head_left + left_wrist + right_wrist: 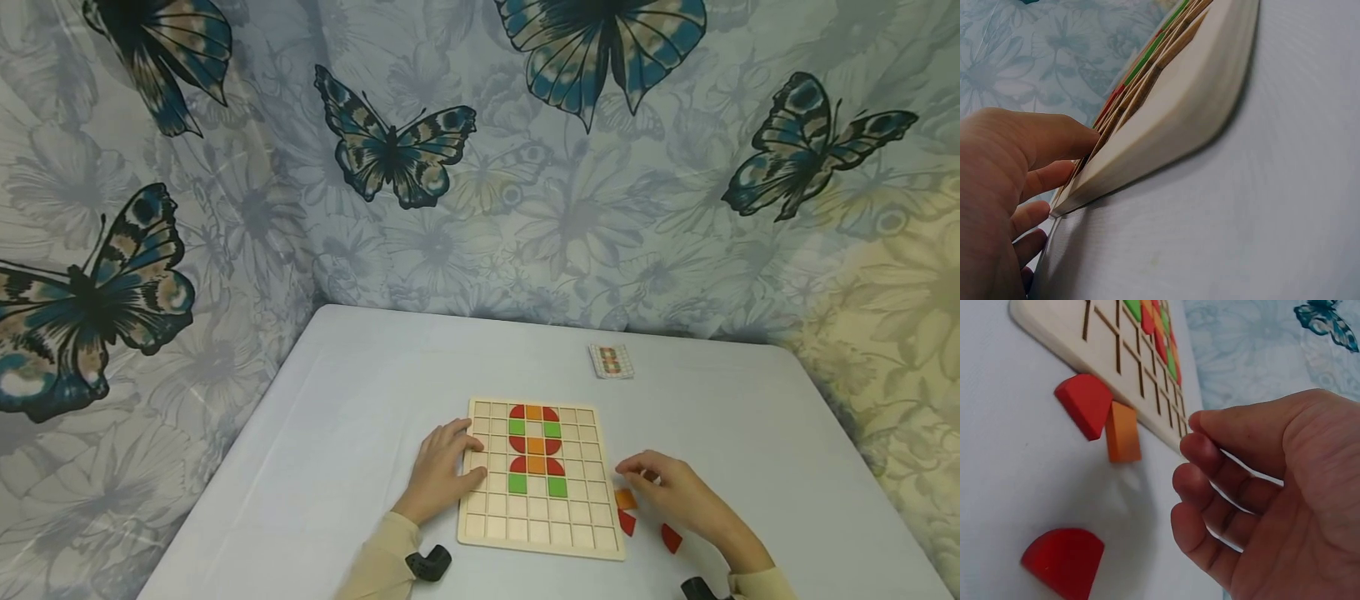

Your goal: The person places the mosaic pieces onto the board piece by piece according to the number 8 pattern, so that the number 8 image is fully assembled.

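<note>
A pale wooden grid board point(487, 527) lies on the white table. Red quarter-round, orange square and green square blocks fill part of its middle columns. At the board's left edge rests my left hand point(437, 473), thumb and index finger on the top face, other fingers along the side. My right hand point(678, 493) hovers just off the right edge, fingers loosely bent, nothing between them. Below it, an orange block point(1124, 432) and a red quarter-round block point(1085, 405) lie side by side against the board. Another red quarter-round block point(1065, 559) lies farther out.
A small pattern card point(612, 362) lies beyond the board, toward the back of the table. Butterfly-printed cloth point(525, 250) hangs behind and along the sides. Dark wrist cameras sit on both wrists.
</note>
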`<state>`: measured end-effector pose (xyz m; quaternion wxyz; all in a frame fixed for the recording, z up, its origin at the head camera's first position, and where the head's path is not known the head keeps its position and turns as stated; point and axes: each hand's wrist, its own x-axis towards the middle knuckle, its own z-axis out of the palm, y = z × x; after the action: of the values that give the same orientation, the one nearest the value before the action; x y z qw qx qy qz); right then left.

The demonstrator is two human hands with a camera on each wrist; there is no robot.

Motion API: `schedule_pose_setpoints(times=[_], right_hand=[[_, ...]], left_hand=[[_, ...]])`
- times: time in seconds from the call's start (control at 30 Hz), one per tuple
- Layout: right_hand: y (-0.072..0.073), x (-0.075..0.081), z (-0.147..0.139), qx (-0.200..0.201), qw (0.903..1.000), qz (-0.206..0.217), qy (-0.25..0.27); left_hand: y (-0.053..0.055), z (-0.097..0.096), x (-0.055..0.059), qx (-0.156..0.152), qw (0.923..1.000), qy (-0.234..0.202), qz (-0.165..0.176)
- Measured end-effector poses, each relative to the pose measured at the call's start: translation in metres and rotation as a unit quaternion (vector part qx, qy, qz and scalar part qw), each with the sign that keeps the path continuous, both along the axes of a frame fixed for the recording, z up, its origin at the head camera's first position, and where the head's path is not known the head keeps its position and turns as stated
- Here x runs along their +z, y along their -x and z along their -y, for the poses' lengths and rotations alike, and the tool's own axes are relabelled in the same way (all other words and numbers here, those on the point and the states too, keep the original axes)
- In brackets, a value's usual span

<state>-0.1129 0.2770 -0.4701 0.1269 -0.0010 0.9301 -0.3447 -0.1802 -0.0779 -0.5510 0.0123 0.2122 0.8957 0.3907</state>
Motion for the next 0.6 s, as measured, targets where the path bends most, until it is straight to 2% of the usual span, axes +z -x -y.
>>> schedule_pose_setpoints(times=[0.13,0.37,0.6], right_hand=[[-0.004,-0.005,-0.004,0.004,1.0000,-0.001,0.002],[-0.010,-0.012,-0.011,0.019,0.9997,-0.012,0.013],[-0.018,-0.018,-0.013,-0.003,1.0000,0.001,0.006]], left_hand=[[0.000,0.001,0.000,0.002,1.0000,-0.002,-0.008],[0.001,0.000,-0.001,0.001,1.0000,-0.002,0.003],[0.000,-0.001,-0.001,0.004,1.0000,0.000,-0.002]])
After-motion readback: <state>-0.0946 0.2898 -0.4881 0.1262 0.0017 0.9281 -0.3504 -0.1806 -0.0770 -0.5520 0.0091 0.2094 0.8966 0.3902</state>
